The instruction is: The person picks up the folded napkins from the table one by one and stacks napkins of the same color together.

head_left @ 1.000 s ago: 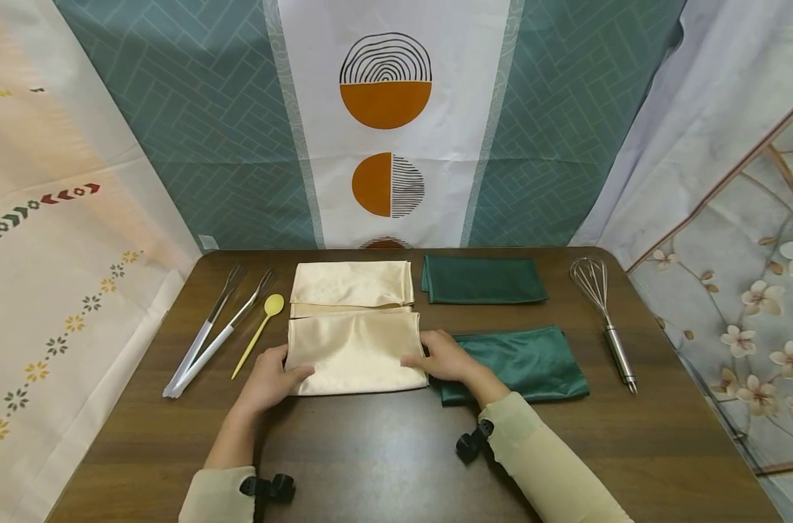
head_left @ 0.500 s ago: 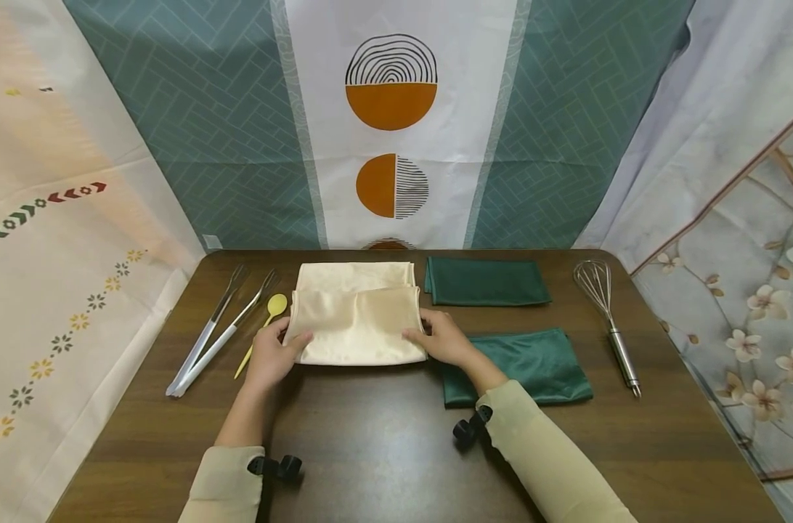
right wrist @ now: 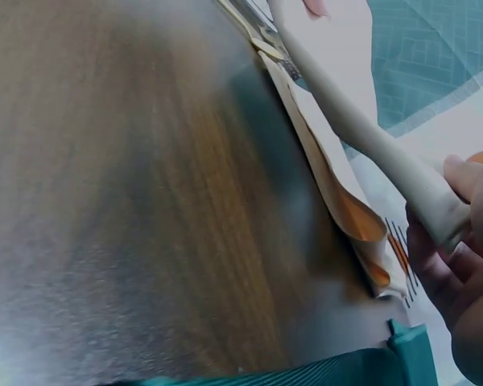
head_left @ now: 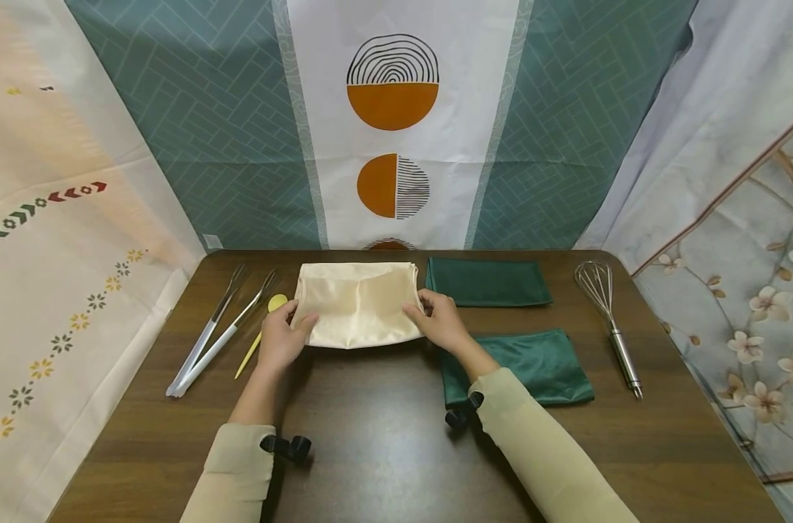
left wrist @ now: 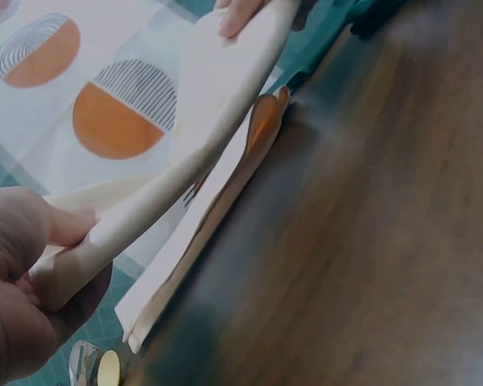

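A folded cream satin cloth (head_left: 357, 316) is stretched between my two hands. My left hand (head_left: 284, 340) pinches its left end, thumb on top and fingers beneath. My right hand (head_left: 445, 325) pinches the right end in the same way. Both wrist views show the held cloth raised off the table. Beneath and behind it, a second folded cream cloth (left wrist: 173, 269) lies on the table, its layered edge facing me. In the head view the held cloth covers most of that second one. My left hand partly hides a yellow spoon (head_left: 277, 302).
Metal tongs with white handles (head_left: 215, 349) lie on the left of the brown table (head_left: 370, 450). Two folded green cloths, a back one (head_left: 491, 282) and a front one (head_left: 527, 367), lie right of my right hand. A whisk (head_left: 608, 319) lies at the far right.
Both hands have lifted the front cream cloth and moved it away from me, over the rear cream cloth. The gap between the two cloths is now covered.
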Tool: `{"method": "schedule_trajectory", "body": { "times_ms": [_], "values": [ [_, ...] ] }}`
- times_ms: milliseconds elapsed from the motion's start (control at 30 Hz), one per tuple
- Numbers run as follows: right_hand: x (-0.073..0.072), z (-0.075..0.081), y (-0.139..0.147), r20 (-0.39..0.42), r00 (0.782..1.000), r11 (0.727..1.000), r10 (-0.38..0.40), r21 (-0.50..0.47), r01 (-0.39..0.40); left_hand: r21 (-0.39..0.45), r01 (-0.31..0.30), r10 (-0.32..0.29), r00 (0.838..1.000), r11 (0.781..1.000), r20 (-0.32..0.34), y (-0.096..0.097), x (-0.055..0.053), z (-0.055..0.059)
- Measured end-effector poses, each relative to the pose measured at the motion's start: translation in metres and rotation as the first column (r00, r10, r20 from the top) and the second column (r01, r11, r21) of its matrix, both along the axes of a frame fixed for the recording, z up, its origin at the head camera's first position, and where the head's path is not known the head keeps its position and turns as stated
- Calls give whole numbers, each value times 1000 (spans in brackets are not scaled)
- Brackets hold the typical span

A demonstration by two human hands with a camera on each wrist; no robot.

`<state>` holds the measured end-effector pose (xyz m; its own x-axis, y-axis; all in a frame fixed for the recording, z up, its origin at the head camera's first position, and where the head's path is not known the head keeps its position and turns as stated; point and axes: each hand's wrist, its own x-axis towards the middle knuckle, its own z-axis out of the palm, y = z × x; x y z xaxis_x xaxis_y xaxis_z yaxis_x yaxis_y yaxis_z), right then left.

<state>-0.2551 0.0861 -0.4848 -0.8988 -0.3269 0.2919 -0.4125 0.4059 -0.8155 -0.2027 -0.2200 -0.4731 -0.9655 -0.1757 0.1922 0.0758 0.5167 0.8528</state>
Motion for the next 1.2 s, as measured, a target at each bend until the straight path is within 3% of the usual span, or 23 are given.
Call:
{"method": "schedule_trajectory", "body": {
  "times_ms": [167,433,633,867,1200],
  "values": [
    [-10,3,-2,12,999,999,-32,11,32,9,22,-22,1000,1000,7,0,-14,5],
    [-29,16,-1,108,993,997,-38,76,30,-32,23,-24,1000,999,-17,-1,-37,11],
    [-41,22,-4,117,992,995,-49,88,39,-57,8,-9,1000,998,-10,-1,-54,7],
    [-54,18,-11,151,983,993,-100,83,88,-21,-24,24,1000,999,-19,-4,-69,3],
    [-65,7,-15,183,967,984,-176,61,167,104,-27,16,994,994,109,-17,-81,-2]
  ]
}}
